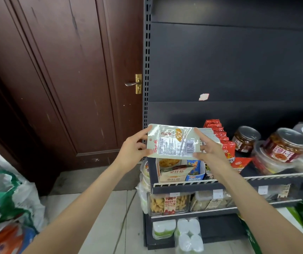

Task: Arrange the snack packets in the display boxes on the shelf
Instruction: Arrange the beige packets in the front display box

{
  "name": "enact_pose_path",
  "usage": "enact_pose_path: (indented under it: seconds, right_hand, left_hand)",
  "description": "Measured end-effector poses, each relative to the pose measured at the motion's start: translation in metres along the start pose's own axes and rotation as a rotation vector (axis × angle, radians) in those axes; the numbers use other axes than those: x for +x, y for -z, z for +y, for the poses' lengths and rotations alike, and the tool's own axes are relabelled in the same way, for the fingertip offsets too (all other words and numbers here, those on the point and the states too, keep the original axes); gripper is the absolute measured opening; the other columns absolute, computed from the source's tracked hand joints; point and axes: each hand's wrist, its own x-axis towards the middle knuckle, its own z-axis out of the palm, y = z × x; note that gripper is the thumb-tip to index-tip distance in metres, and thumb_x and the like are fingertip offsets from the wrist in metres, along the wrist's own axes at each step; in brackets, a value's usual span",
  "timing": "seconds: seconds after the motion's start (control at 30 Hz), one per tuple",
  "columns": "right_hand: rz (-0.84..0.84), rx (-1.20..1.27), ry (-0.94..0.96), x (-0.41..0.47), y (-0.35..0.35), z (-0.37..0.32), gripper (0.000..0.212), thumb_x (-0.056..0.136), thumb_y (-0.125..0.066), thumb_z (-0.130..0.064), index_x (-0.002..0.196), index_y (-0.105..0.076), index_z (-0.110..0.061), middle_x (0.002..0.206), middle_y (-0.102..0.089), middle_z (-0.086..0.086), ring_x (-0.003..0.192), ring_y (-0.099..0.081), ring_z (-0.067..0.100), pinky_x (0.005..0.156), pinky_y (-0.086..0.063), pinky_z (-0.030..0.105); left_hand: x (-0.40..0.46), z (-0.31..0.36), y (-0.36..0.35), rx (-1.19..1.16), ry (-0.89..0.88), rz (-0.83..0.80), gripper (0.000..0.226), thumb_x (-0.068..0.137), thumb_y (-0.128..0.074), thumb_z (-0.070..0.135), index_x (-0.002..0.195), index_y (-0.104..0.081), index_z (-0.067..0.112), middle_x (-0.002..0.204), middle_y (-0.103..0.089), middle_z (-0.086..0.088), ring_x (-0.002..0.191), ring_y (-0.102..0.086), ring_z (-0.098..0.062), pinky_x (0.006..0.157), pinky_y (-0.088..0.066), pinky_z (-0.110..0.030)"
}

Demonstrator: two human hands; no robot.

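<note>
Left hand (131, 150) pinches left edge of pale snack packet (172, 142), right hand (210, 149) pinches right edge, packet held flat above open display box (172, 173) on shelf (257, 177). Box partly stocked already, red packets (222, 138) lined up further right. This one not in yet, guessing more left.

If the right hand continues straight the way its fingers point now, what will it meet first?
Probably the row of red snack packets just beyond the right hand, which grips the pale packet; depth is unclear.
</note>
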Motion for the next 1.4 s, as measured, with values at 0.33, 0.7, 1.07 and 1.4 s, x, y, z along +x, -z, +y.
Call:
enact_pose_path:
  seconds: [0.33, 0.7, 1.07, 1.4]
  right_hand:
    - [0.005, 0.053, -0.007, 0.003, 0.002, -0.001, 0.070, 0.084, -0.048, 0.018, 0.133, -0.048, -0.032, 0.118, -0.049, -0.017, 0.098, -0.051, 0.005, 0.075, -0.047, 0.020]
    - [0.024, -0.185, -0.063, 0.013, 0.000, 0.014, 0.027, 0.092, -0.052, -0.005, 0.113, -0.065, -0.015, 0.118, -0.059, -0.002, 0.115, -0.053, 0.016, 0.101, -0.043, 0.032]
    - [-0.128, -0.302, -0.285, 0.010, 0.002, 0.040, 0.039, 0.094, -0.052, -0.037, 0.122, -0.059, -0.011, 0.119, -0.058, 0.001, 0.112, -0.053, 0.016, 0.107, -0.038, 0.036]
    - [-0.139, -0.433, -0.212, 0.011, 0.000, 0.047, 0.036, 0.095, -0.052, -0.030, 0.121, -0.061, -0.007, 0.127, -0.060, 0.008, 0.117, -0.055, 0.021, 0.105, -0.040, 0.042]
  left_hand:
    - [-0.001, 0.002, 0.003, -0.066, -0.009, -0.030, 0.064, 0.087, -0.051, -0.011, 0.139, -0.041, 0.025, 0.109, -0.062, 0.002, 0.088, -0.067, -0.016, 0.080, -0.055, -0.023]
    - [0.010, 0.001, -0.002, 0.491, -0.292, 0.249, 0.011, 0.080, -0.072, 0.014, 0.089, -0.075, 0.019, 0.092, -0.052, 0.009, 0.091, -0.052, -0.010, 0.077, -0.046, -0.025]
    - [0.021, -0.018, -0.031, 0.496, -0.153, 0.160, 0.010, 0.087, -0.065, 0.022, 0.093, -0.072, 0.018, 0.093, -0.067, 0.004, 0.082, -0.059, -0.007, 0.071, -0.048, -0.021]
    - [0.044, -0.023, -0.043, 0.628, -0.127, 0.027, 0.021, 0.091, -0.061, 0.019, 0.110, -0.066, 0.024, 0.104, -0.070, 0.003, 0.091, -0.064, -0.012, 0.078, -0.055, -0.032]
